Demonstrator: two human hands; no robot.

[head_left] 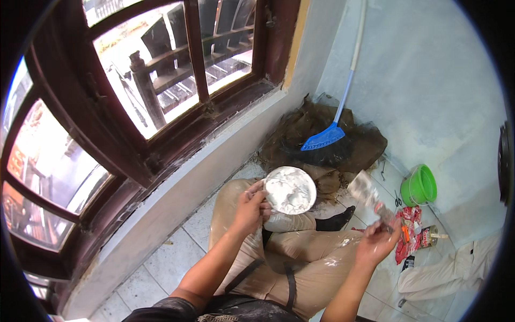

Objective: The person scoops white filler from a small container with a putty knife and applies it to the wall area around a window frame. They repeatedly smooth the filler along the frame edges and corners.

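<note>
A glass window in a dark brown wooden frame (pixel 196 53) fills the left side. At the far middle lies a crumpled heap of dark brown mesh-like cloth (pixel 365 142), a blue plastic broom with a long pale handle (pixel 326 136) resting against it. To the right sits a round, bright green plastic bucket (pixel 425 185). Nearer, in the middle, the left hand (pixel 251 205) is clamped on the left edge of a round white bowl of white paste (pixel 290 190). Right of it, the right hand (pixel 380 240) grips a broad, flat, paste-smeared scraper (pixel 363 188), apart from the bowl
</note>
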